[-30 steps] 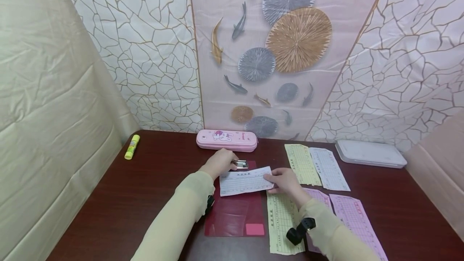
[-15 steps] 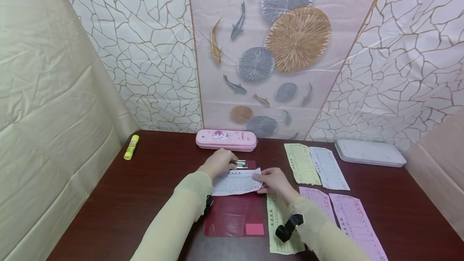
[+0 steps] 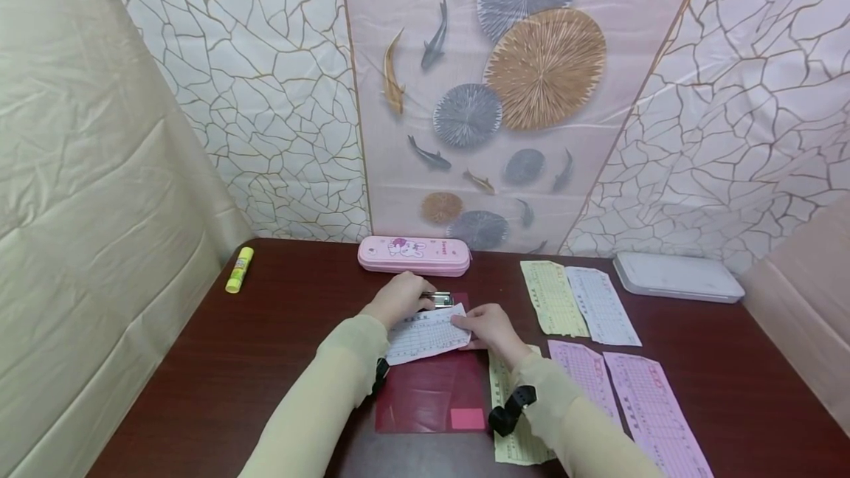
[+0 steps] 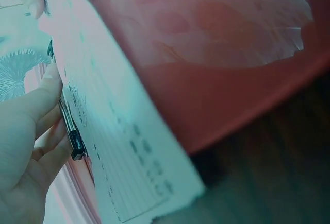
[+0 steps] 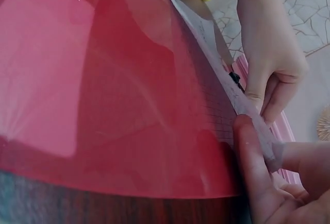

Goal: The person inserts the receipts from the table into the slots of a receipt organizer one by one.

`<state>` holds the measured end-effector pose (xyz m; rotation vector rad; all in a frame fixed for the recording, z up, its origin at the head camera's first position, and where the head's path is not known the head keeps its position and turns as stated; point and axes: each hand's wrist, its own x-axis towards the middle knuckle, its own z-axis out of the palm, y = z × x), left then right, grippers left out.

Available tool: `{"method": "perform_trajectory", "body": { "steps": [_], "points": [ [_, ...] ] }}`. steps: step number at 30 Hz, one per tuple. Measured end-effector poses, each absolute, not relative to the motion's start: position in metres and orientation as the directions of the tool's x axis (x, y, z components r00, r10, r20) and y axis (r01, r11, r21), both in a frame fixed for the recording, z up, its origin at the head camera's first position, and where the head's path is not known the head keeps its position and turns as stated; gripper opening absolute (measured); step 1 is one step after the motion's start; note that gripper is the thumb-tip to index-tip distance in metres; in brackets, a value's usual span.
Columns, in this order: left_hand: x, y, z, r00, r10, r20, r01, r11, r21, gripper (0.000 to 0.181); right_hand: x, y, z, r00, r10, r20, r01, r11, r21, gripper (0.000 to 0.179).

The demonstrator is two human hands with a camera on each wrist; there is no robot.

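A yellow glue stick (image 3: 240,270) lies at the table's far left, well apart from both hands. Next comes the left hand (image 3: 401,299), reaching up over the left side of a red clipboard (image 3: 428,400); its thumb and fingers pinch the metal clip (image 3: 441,300) at the board's far end, just short of the pink pencil case (image 3: 415,255). The white slip (image 3: 428,334) lies right between the two hands, over the upper part of the clipboard: its left end sits just on the near side of the left hand, which hides its upper left corner, and its right end is pinched between the thumb and fingers of the right hand (image 3: 490,329). It slants, right end farther from the person, and in both wrist views it stands tilted up off the board, with its upper edge close to the clip; whether any of that edge is under the clip I cannot tell. Below the right wrist, beside the clipboard, a near yellow slip (image 3: 521,448) is partly covered by the sleeve and a black strap (image 3: 511,410). Farther right lie a far yellow slip (image 3: 554,298), two pink slips (image 3: 657,413), a second white slip (image 3: 603,306) and, last, a flat white case (image 3: 679,276) near the backdrop.
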<state>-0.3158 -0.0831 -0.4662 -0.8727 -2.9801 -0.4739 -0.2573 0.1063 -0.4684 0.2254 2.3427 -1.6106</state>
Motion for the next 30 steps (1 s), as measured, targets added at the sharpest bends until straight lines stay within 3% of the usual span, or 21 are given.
{"method": "perform_trajectory", "body": {
  "steps": [8,14,22,30],
  "points": [
    [-0.317,-0.082,-0.469,-0.841,0.535,0.082,0.538,0.807,0.246,0.009,-0.26,0.105,-0.472,-0.944,-0.035,-0.328,0.302,0.311,-0.901,0.02],
    [-0.316,-0.079,-0.47,-0.804,0.586,0.1,0.595,0.795,0.122,0.011,-0.262,0.104,-0.474,-0.943,-0.026,-0.333,0.306,0.334,-0.892,0.021],
    [-0.312,-0.073,-0.466,-0.789,0.613,0.029,0.612,0.79,-0.039,0.012,-0.263,0.103,-0.473,-0.933,-0.002,-0.359,0.336,0.348,-0.875,0.024],
    [-0.308,-0.072,-0.463,-0.8,0.599,0.034,0.596,0.8,-0.065,0.026,-0.266,0.106,-0.473,-0.921,-0.005,-0.389,0.375,0.255,-0.891,0.019]
  ]
}}
